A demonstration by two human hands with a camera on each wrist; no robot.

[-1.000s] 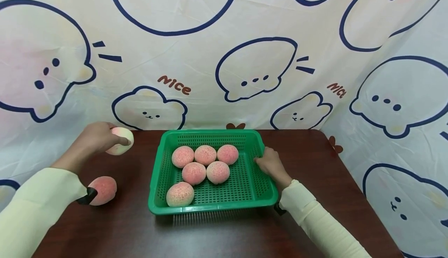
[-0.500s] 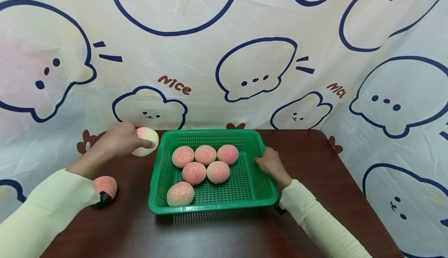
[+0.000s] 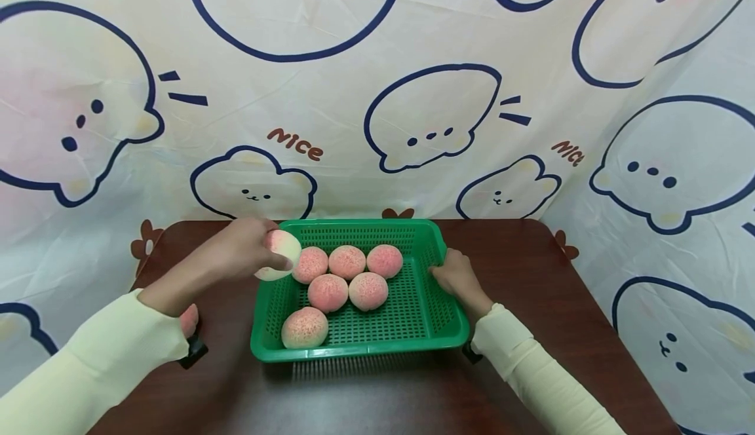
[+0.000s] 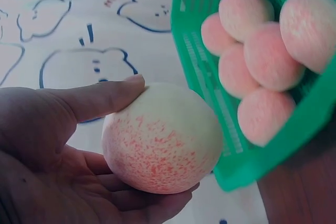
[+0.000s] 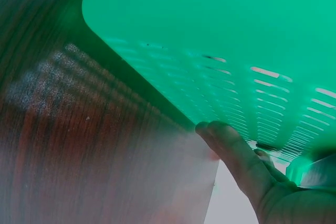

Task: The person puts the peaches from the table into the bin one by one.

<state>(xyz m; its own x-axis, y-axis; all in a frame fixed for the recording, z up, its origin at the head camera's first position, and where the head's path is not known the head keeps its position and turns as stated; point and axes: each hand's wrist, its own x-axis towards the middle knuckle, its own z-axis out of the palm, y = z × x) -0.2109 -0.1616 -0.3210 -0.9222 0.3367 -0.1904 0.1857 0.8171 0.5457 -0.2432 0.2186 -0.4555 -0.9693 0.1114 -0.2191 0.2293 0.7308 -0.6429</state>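
My left hand (image 3: 238, 250) holds a pale peach (image 3: 284, 246) with pink speckles, above the left rim of a green plastic basket (image 3: 407, 320). In the left wrist view the thumb lies on top of this peach (image 4: 163, 142) and the fingers curl beneath it. Several pink peaches (image 3: 328, 292) sit inside the basket, towards its left and back. My right hand (image 3: 460, 279) grips the basket's right rim, thumb on the inside. From the right wrist view, that hand's fingers (image 5: 231, 148) lie against the outside of the slotted wall.
Another peach (image 3: 189, 321) lies on the dark wooden table (image 3: 360, 402) at the left, mostly hidden behind my left cuff. A white cloth (image 3: 348, 94) with blue cartoon outlines hangs behind the table and along its sides.
My left hand has moved right with the peach, from the table's left side to over the basket's left rim. My right hand and the basket have stayed in place.
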